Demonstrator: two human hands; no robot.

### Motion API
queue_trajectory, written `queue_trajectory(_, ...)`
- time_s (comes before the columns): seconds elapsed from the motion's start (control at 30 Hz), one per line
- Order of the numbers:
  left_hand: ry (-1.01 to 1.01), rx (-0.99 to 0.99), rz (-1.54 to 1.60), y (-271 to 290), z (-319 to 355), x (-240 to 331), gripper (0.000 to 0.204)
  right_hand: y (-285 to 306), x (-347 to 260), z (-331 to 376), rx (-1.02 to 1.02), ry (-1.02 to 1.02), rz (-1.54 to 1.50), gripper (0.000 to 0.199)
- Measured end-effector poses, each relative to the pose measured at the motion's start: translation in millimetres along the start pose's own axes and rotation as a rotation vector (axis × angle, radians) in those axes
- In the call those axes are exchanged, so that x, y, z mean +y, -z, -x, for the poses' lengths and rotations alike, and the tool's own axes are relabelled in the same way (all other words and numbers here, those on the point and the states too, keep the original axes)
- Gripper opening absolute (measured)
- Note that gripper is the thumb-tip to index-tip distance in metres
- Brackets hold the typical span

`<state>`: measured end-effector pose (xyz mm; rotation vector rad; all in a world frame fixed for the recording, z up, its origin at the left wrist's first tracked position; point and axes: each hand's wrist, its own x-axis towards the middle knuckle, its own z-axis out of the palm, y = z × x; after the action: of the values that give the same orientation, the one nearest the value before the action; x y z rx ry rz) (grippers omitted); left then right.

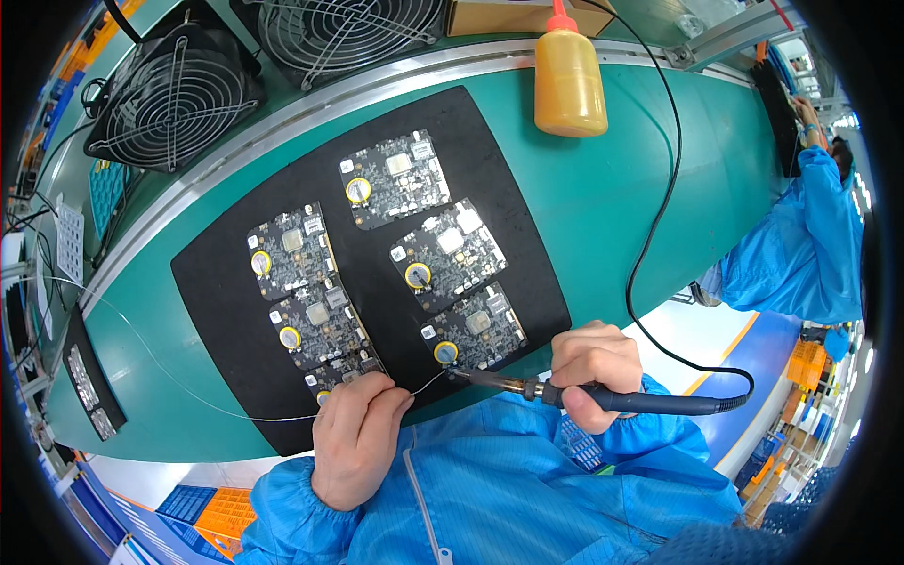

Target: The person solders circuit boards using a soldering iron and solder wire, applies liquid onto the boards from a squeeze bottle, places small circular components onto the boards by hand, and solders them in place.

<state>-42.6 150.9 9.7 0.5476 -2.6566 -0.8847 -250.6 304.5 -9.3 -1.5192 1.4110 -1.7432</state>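
Observation:
My right hand (597, 369) grips a dark-handled soldering iron (650, 402), its tip pointing left at the near edge of a circuit board (482, 325). Between the fingertips of my left hand (358, 435) runs a thin solder wire (231, 414); its free end reaches toward the iron's tip, though whether they touch is too small to tell. That board carries a round coin cell (445, 353) close to the tip. Several similar boards lie in two columns on a black mat (226, 325); my left hand partly covers the nearest one in the left column (350, 369).
Two black fans with wire guards (174, 104) stand behind a metal rail (377, 83). A yellow squeeze bottle (571, 85) is at the far side. The iron's black cable (650, 235) loops across the right of the green table (621, 160). At far right another person in blue (800, 235) works.

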Motion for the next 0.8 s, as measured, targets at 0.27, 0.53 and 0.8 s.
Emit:
queue_trajectory(0.27, -0.014, 0.01, -0.025, -4, 0, 1, 0.019, -7, 4, -1, -0.061, 0.03, 0.062, 0.004)
queue_trajectory(0.53, -0.014, -0.01, -0.021, -8, -3, 0, 0.019, -9, 6, 0, -0.071, 0.023, 0.077, 0.003)
queue_trajectory(0.8, -0.093, 0.004, -0.026, -21, -10, 0, 0.021, -11, 10, 1, -0.035, 0.055, 0.068, 0.013)
